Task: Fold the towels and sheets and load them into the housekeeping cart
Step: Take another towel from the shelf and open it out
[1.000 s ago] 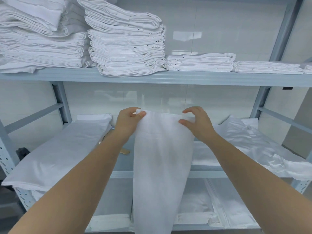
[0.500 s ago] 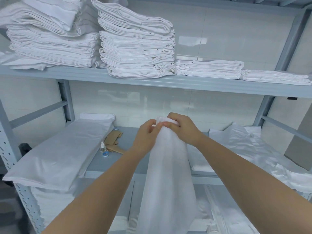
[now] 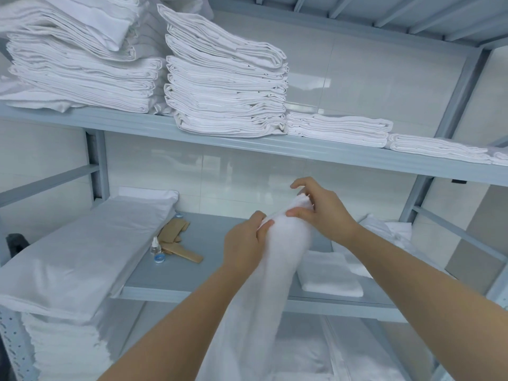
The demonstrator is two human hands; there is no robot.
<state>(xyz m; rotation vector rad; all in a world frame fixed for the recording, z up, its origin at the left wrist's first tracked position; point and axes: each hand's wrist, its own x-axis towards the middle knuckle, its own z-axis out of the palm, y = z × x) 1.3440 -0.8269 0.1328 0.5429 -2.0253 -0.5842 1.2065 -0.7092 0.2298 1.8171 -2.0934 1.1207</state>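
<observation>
Towel (image 3: 264,284) hangs long axis vertical, straight down from both hands: left hand (image 3: 243,243) pinches its top edge just below-left of right hand (image 3: 321,213), which pinches the top with index lifted; next fold needs hands parted sideways.

A grey-blue painted metal shelving rack (image 3: 302,154) fills the view, its upper shelf board running across above a middle shelf board (image 3: 209,237), with slanted braces and a perforated upright (image 3: 11,342) at the rack's lower left. Behind the rack stands a glossy white tiled wall (image 3: 357,83) that catches a soft bright reflection just above the upper shelf. Grey crossbeams (image 3: 384,15) span overhead at the rack's top.
</observation>
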